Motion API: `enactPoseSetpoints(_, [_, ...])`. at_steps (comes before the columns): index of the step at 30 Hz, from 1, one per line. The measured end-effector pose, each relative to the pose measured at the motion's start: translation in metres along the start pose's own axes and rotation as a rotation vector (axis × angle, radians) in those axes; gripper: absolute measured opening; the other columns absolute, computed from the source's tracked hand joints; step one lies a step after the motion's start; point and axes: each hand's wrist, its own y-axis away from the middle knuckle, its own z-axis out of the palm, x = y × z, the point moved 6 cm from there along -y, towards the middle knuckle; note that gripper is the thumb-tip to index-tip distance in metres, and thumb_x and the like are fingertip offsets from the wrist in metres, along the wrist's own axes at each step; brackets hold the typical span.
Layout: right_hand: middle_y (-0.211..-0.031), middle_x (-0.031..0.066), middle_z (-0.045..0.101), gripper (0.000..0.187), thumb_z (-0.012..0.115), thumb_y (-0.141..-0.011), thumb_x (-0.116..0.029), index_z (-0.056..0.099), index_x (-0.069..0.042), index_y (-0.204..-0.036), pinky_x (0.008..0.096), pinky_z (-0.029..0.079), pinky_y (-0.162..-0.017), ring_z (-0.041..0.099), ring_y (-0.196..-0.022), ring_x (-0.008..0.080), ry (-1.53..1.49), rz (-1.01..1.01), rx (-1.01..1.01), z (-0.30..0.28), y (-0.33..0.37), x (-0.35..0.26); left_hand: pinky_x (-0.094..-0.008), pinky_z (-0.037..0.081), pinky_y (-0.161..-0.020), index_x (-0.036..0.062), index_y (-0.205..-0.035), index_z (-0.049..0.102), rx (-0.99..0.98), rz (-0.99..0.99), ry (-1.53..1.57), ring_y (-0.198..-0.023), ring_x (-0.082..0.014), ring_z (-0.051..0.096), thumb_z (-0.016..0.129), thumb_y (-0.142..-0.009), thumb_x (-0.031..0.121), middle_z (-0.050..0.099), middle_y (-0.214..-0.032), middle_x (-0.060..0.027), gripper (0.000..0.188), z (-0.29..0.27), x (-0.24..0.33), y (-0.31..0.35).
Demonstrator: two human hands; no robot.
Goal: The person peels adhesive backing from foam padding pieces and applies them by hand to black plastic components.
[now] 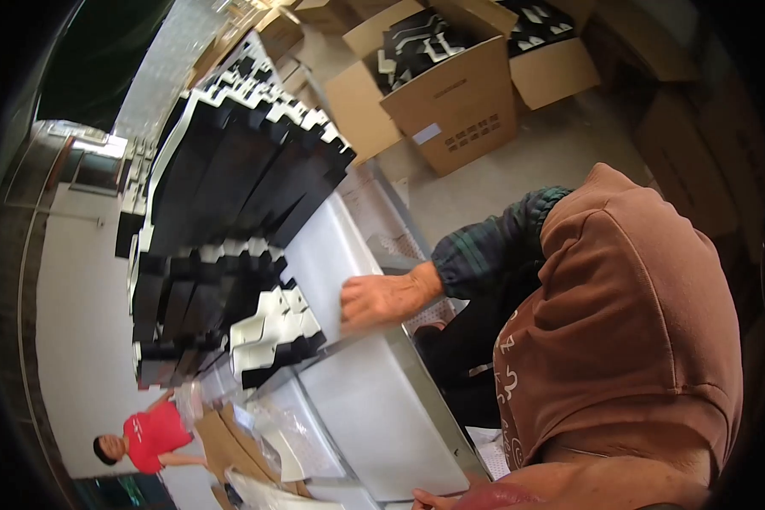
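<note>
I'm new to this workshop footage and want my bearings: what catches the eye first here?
Fanned stacks of black-and-white flat pieces fill the left of the white table. One hand rests flat on the table beside them, mid-frame. Open cardboard boxes holding more such pieces stand on the floor at top.

— What is worn on the upper body?

— A loose rust-brown cotton top (646, 323), plain over most of its cloth and softly creased. It has a thick rolled edge where the arm comes out.

— Any markings on it?

— A short row of small white printed characters (507, 370) near its front edge, too bent to make out.

— And the arm?

— A dark green and navy plaid flannel sleeve (493, 242) comes out from under the brown cloth. It bunches in folds and ends in a cuff at the wrist of the right hand (384, 299).

— The other side?

— Only the fingertips of the left hand (432, 498) show at the lower rim; its sleeve is out of sight.
</note>
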Motion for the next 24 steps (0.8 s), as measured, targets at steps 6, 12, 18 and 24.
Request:
enactPoseSetpoints(6, [-0.109, 0.0035, 0.065, 0.022, 0.060, -0.096, -0.019, 0.067, -0.007, -0.112, 0.0400, 0.044, -0.086, 0.058, -0.095, 0.0236, -0.051, 0.091, 0.157, 0.001, 0.049, 0.004, -0.0360, 0.053, -0.074, -0.0033, -0.108, 0.068, 0.346, 0.608, 0.078, -0.087, -0.0254, 0.065, 0.072, -0.087, 0.015, 0.070, -0.096, -0.0130, 0.029, -0.142, 0.324, -0.007])
enactPoseSetpoints(12, [-0.107, 0.0049, 0.064, 0.022, 0.057, -0.093, -0.016, 0.067, -0.008, -0.111, 0.0415, 0.042, -0.090, 0.057, -0.095, 0.0250, -0.045, 0.073, 0.125, 0.007, 0.046, 0.006, -0.0442, 0.054, -0.086, 0.0019, -0.117, 0.065, 0.788, 0.903, 0.475, -0.098, -0.0314, 0.067, 0.055, -0.099, 0.044, 0.071, -0.105, -0.0178, 0.047, -0.264, 0.436, 0.009])
enactPoseSetpoints(18, [-0.109, 0.0058, 0.066, 0.024, 0.056, -0.091, -0.011, 0.067, -0.007, -0.112, 0.0399, 0.042, -0.089, 0.056, -0.095, 0.0250, -0.056, 0.065, 0.099, -0.003, 0.048, 0.001, -0.0469, 0.051, -0.089, 0.0045, -0.120, 0.065, 0.986, 1.198, 1.033, -0.104, -0.0306, 0.065, 0.054, -0.098, 0.050, 0.070, -0.110, -0.0157, 0.052, -0.310, 0.412, 0.031])
enactPoseSetpoints(24, [-0.104, 0.0046, 0.068, 0.023, 0.062, -0.085, -0.011, 0.069, -0.008, -0.107, 0.0380, 0.042, -0.082, 0.057, -0.087, 0.0236, 0.044, 0.127, 0.041, 0.008, 0.050, -0.009, -0.0518, 0.042, -0.103, 0.0120, -0.121, 0.068, 1.205, 1.290, 1.939, -0.117, -0.0297, 0.058, 0.066, -0.087, 0.061, 0.068, -0.118, -0.0067, 0.059, -0.330, 0.307, 0.029])
